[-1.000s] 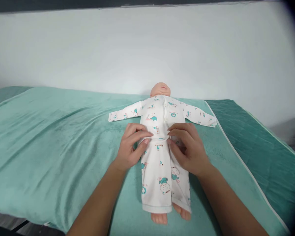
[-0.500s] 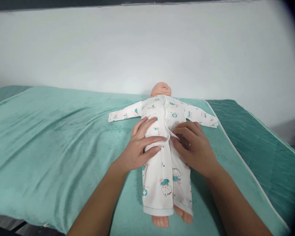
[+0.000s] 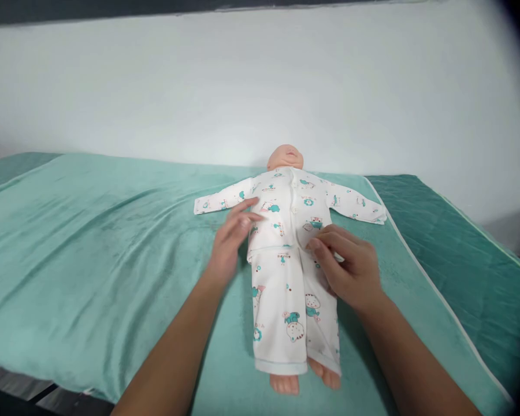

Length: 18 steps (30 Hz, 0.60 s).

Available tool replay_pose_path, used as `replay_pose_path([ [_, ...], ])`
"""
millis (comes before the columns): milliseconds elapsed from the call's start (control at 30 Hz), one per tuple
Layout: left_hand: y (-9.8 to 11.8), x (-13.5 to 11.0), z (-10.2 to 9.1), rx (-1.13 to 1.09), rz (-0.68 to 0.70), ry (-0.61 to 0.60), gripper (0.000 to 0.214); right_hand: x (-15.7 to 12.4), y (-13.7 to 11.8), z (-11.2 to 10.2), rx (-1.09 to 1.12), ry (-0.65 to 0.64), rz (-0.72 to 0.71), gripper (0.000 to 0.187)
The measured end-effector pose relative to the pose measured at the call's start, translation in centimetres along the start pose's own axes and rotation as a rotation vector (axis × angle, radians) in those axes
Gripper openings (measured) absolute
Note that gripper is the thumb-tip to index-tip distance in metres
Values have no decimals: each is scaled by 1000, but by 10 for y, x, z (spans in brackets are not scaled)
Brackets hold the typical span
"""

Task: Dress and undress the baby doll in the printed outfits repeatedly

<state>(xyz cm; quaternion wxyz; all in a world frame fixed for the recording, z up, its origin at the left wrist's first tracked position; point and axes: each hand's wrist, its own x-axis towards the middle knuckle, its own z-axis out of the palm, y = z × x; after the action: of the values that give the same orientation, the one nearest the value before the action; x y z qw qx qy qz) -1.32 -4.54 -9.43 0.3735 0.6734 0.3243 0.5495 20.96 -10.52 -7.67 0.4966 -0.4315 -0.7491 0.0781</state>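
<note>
A baby doll [image 3: 285,157] lies on its back, arms spread, its feet toward me. It wears a white button-front shirt [image 3: 281,190] with small teal and pink prints, and matching trousers [image 3: 277,312]. The shirt's lower edge lies over the waist of the trousers. My left hand [image 3: 230,242] is open at the left side of the shirt, fingers stretched out and fingertips near the cloth. On the other side, my right hand [image 3: 349,260] has thumb and forefinger closed in a pinch at the shirt's front lower edge; the pinched cloth is mostly hidden.
Beneath the doll a light green cloth [image 3: 91,260] covers the bed, with wrinkles on the left. A darker green quilted cover [image 3: 455,260] shows at the right. A white wall [image 3: 199,86] rises behind the doll's head.
My left hand has lifted off the doll's belly and shifted left. The shirt's lower edge now shows flat over the trousers. My right hand has moved slightly, staying at the shirt's edge.
</note>
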Motion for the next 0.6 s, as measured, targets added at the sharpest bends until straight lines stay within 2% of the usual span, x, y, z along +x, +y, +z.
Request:
replay_pose_path([
  [67,-7,5,-5,-179,-86,200,31,-1,1,1,118,94,165,30],
  [133,-9,5,-8,-289,-149,283,30,-2,5,3,280,194,348,38],
  [233,-5,-7,-8,-294,-189,218,35,-6,15,2,601,306,566,35],
  [333,6,-28,-6,-165,-228,122,40,-19,21,-3,836,301,724,30],
  [467,28,-71,-11,29,-321,89,44,-53,4,-13,842,278,833,30],
  [533,40,-107,-17,108,-355,150,43,-80,-16,-19,782,303,843,30],
  [600,51,-153,-28,184,-397,237,43,-116,-38,-24,695,353,874,31],
])
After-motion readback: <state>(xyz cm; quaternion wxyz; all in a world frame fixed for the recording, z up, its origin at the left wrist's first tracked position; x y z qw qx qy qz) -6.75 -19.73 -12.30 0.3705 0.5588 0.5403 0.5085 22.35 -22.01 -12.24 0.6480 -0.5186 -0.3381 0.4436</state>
